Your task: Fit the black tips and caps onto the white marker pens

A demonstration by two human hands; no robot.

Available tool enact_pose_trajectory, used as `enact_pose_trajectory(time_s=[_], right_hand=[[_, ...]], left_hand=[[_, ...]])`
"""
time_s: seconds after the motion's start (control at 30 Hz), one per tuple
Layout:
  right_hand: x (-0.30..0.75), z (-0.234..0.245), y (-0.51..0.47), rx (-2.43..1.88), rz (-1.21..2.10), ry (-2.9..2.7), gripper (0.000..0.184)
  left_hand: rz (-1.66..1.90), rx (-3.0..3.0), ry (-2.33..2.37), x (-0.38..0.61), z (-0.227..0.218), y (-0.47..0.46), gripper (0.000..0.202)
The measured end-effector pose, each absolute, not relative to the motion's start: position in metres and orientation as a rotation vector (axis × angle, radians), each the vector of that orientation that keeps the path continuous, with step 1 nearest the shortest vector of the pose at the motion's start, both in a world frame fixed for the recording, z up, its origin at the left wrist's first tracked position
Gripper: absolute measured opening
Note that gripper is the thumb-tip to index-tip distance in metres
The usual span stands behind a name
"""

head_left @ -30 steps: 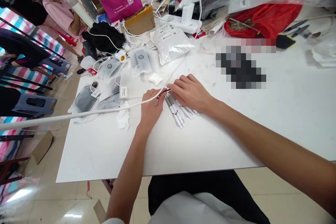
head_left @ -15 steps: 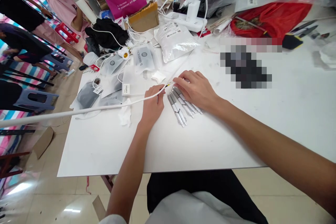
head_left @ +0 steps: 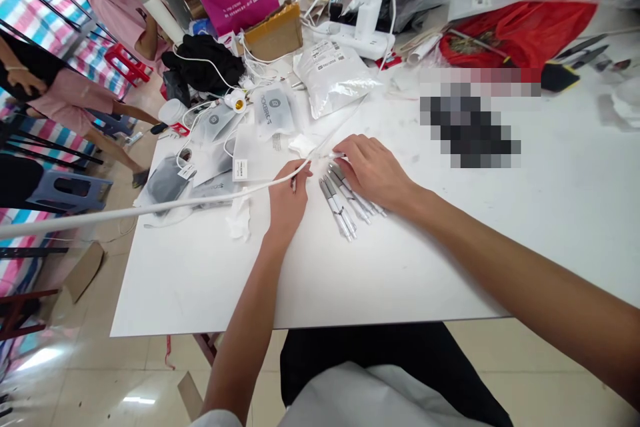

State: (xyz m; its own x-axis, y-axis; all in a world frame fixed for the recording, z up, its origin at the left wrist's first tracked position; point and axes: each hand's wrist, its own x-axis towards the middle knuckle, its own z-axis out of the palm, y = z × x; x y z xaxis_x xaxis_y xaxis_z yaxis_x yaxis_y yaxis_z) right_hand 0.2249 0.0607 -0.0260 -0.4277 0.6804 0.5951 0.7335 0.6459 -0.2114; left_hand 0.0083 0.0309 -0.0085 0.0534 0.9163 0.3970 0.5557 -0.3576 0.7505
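with the left hand [head_left: 287, 193] pinching the white cable [head_left: 200, 203] and the right hand [head_left: 373, 170] pinching a small white piece [head_left: 334, 155] – just above the row of pens [head_left: 345, 208] on the counter [head_left: 400, 267] – brace both wrists and leave the row undisturbed.

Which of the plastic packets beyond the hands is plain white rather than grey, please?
The puffy labelled packet nearest the power strip; the flatter packets left of it show grey contents.
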Motion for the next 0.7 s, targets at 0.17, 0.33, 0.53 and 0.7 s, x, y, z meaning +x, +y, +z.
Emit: enact_pose_trajectory(time_s=[0.17,0.33,0.53,0.7], right_hand=[[0.225,-0.024,0.058,-1.041,-0.088,-2.286,0.022],[0.225,-0.023,0.056,-1.039,-0.096,-2.289,0.024],[0.223,-0.024,0.055,-1.035,-0.086,-2.246,0.023],[0.223,-0.026,0.057,-1.06,-0.062,-2.17,0.024]], left_hand=[[1.306,1.676,1.287,0.019,-0.011,0.029,0.026],[1.328,1.579,1.25,0.024,-0.016,0.028,0.026],[1.319,1.61,1.274,0.023,-0.015,0.026,0.025],[1.251,1.754,1.309,0.02,-0.013,0.025,0.03]])
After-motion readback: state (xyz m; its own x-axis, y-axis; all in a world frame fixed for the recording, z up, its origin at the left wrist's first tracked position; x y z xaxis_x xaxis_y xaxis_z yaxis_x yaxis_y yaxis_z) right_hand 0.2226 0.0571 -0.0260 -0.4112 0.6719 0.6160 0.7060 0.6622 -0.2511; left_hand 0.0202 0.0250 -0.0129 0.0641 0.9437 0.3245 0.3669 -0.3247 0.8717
